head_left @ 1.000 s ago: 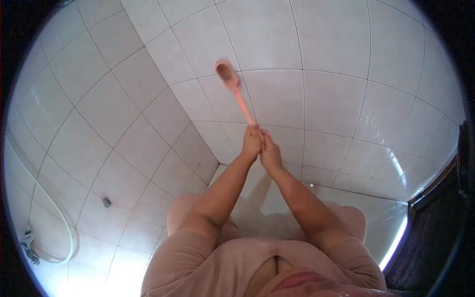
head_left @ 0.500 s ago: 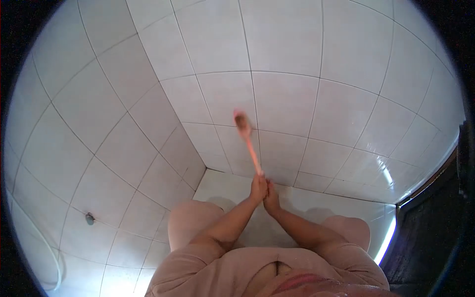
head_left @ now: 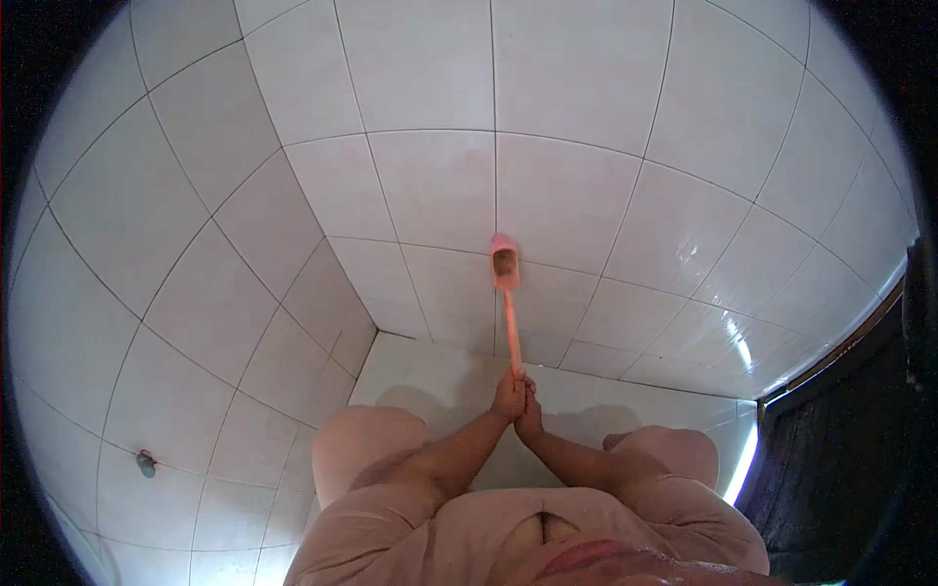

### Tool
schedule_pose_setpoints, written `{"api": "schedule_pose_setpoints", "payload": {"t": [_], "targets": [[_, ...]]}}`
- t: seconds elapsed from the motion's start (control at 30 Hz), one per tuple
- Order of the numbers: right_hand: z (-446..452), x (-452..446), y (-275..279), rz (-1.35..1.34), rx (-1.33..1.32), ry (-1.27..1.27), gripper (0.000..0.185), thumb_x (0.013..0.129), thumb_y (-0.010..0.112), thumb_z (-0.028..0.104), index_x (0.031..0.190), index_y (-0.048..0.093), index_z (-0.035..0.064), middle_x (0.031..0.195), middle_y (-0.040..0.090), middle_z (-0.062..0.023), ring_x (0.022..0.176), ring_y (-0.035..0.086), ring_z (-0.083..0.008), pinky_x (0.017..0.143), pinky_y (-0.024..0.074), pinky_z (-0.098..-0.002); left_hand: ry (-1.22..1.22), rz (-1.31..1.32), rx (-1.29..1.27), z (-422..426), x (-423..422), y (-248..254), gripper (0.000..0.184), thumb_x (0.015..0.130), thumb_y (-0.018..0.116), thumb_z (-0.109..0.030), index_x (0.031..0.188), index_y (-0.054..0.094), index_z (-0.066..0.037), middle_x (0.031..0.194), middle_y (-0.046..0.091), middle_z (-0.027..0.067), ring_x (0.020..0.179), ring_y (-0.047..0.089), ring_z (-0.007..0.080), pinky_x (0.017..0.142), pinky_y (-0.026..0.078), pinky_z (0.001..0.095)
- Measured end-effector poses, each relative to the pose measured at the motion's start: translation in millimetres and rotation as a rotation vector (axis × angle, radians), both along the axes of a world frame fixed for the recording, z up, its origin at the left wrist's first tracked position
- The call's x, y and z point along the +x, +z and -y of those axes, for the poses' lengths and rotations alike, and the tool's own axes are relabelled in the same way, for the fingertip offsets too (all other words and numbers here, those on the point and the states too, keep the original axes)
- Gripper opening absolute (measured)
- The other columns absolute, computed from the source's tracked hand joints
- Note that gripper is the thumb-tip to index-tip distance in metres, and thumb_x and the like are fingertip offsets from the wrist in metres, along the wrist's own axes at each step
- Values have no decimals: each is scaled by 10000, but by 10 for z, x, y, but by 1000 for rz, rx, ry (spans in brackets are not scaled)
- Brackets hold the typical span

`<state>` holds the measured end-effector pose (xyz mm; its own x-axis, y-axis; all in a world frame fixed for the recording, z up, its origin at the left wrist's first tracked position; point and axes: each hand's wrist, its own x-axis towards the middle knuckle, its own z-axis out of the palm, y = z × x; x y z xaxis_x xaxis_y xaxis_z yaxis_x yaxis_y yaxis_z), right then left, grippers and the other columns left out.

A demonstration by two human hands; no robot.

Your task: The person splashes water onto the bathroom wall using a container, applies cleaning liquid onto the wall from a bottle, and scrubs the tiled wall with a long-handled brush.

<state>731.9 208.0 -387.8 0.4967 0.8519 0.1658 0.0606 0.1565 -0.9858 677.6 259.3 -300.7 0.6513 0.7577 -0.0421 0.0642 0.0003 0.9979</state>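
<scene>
A pinkish-orange long-handled brush (head_left: 504, 262) points up and away from me, its head against the white tiled wall (head_left: 567, 195) where two grout lines cross. The back of the head has a brown hollow; the bristles are mostly hidden on the wall side. My left hand (head_left: 507, 399) is wrapped round the lower end of the handle. Pressed close against it, my right hand (head_left: 530, 414) is closed at the same end. The handle's very end is hidden between my hands.
A second tiled wall (head_left: 176, 283) meets this one at a corner on the left and carries a small grey fitting (head_left: 147, 463). Low at the left is a pale hose (head_left: 80, 539). A dark door (head_left: 831, 439) stands at the right, above the pale floor (head_left: 440, 369).
The brush head has moved right across the tiles onto the vertical grout line, and the brush stands straighter. Both hands sit slightly lower in view, still on the handle. The camera view has shifted a little.
</scene>
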Motion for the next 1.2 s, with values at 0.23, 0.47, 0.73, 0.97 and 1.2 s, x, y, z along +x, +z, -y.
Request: {"api": "schedule_pose_setpoints", "payload": {"t": [0.23, 0.47, 0.73, 0.97, 1.2], "targets": [[-336, 68, 1817, 20, 161, -100, 328, 885, 348, 209, 1149, 395, 19, 1083, 468, -118, 1010, 445, -215, 872, 325, -296, 76, 226, 218, -310, 184, 1398, 346, 893, 288, -315, 809, 416, -4, 637, 481, 96, 578, 473, 205, 531, 399, 334], [-80, 43, 771, 59, 9, -80, 361, 900, 298, 226, 1204, 314, 31, 1123, 446, -153, 1032, 445, -248, 893, 324, -319, 77, 111, 398, -251, 223, 36, 337, 894, 302, -334, 835, 423, -25, 636, 485, 74, 559, 470, 149, 526, 404, 286], [80, 18, 912, 28, 46, -130, 365, 900, 298, 239, 1208, 334, 47, 1152, 426, -144, 1057, 429, -256, 879, 334, -318, 142, 98, 362, 48, 206, 466, 365, 892, 283, -315, 719, 426, -28, 629, 488, 92, 564, 481, 179, 524, 393, 301], [-105, 44, 1985, 54, 93, -141, 373, 911, 262, 271, 1170, 370, 25, 1017, 483, -88, 956, 461, -179, 847, 359, -284, -88, 317, 118, -178, 221, 1665, 334, 893, 281, -316, 762, 421, -43, 618, 485, 58, 557, 476, 154, 504, 400, 290], [392, -115, 427, -856, 247, -3, 356, 909, 292, 278, 1201, 296, 75, 1023, 445, -62, 980, 431, -150, 843, 351, -263, -119, 104, -68, 282, 173, -213, 255, 883, 317, -223, 775, 436, -25, 680, 497, 83, 630, 497, 176, 582, 410, 321]]}}
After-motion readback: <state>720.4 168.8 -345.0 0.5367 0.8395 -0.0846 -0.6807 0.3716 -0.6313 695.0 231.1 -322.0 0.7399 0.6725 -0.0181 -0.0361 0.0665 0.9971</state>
